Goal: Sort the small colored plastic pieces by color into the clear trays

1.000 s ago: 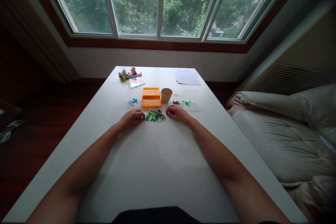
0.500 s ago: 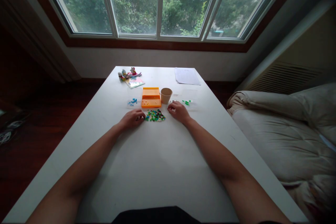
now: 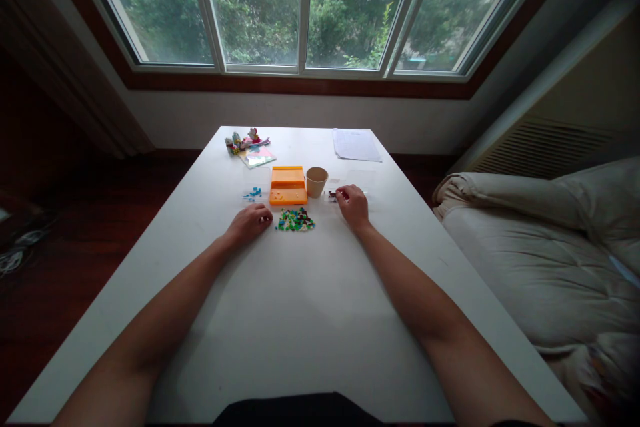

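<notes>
Just beside the mixed pile (image 3: 295, 219), left hand (image 3: 250, 221); at brown pieces (image 3: 331, 195), right hand (image 3: 353, 205); each grip unclear

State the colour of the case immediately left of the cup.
The case is orange; see head view.

On the table (image 3: 285, 320), a pile of toy bricks (image 3: 295, 220) lies between the hands, just beside the left hand (image 3: 251, 222) and farther from the right hand (image 3: 353, 205). Beyond the pile lies an open case (image 3: 289, 197); left of that, beyond the left hand, a tray (image 3: 257, 177) holds loose pieces (image 3: 254, 193). Right of the case stands a paper cup (image 3: 317, 183), beyond and left of the right hand, whose fingertips are at brick pieces (image 3: 331, 195); contact is unclear. Well beyond the left hand lie figurines (image 3: 235, 143), a card (image 3: 258, 157) before them. Paper sheets (image 3: 357, 145) lie well beyond the right hand.
</notes>
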`<state>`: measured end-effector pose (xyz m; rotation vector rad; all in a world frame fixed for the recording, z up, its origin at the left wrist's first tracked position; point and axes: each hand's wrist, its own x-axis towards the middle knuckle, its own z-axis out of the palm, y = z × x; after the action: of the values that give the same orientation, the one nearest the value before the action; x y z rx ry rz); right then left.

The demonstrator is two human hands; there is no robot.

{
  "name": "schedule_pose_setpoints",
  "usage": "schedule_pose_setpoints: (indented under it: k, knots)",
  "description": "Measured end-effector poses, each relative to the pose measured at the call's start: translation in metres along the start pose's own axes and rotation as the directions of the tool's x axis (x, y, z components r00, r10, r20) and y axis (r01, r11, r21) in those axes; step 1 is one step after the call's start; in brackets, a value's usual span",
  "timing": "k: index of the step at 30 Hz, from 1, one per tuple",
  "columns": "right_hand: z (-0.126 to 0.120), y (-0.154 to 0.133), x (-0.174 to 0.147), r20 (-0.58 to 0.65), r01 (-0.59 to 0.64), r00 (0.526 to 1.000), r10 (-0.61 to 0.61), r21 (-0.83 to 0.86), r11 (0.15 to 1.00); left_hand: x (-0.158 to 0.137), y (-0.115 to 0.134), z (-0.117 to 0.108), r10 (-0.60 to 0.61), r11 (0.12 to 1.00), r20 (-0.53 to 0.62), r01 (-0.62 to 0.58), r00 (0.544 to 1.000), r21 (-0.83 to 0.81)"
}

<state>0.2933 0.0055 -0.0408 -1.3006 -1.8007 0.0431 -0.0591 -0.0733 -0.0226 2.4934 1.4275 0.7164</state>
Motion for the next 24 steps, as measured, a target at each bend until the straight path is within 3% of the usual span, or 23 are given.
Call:
schedule_pose_setpoints:
  k: [5,10,13,16,20,24]
  knots:
    - [0.003,-0.017,-0.006,0.048,0.060,0.997,-0.063,0.061,0.996,0.003,-0.007,0.001,-0.128,0.992,-0.184,0.128,0.974,-0.012]
    - [0.007,-0.024,-0.010,0.158,0.130,0.976,-0.152,0.144,0.981,0.009,-0.013,-0.001,-0.398,0.914,-0.357,0.334,0.845,-0.230]
    - [0.009,-0.026,-0.011,0.183,0.161,0.965,-0.190,0.161,0.974,0.012,-0.021,0.000,-0.526,0.833,-0.369,0.377,0.766,-0.405]
    - [0.009,-0.027,-0.011,0.196,0.175,0.959,-0.206,0.164,0.971,0.014,-0.032,0.003,-0.605,0.746,-0.346,0.359,0.718,-0.560]
    - [0.009,-0.027,-0.012,0.221,0.175,0.952,-0.211,0.173,0.969,0.015,-0.039,0.007,-0.634,0.665,-0.304,0.301,0.711,-0.683]
    - [0.008,-0.029,-0.012,0.253,0.167,0.945,-0.206,0.169,0.971,0.013,-0.039,0.005,-0.614,0.686,-0.303,0.304,0.729,-0.661]
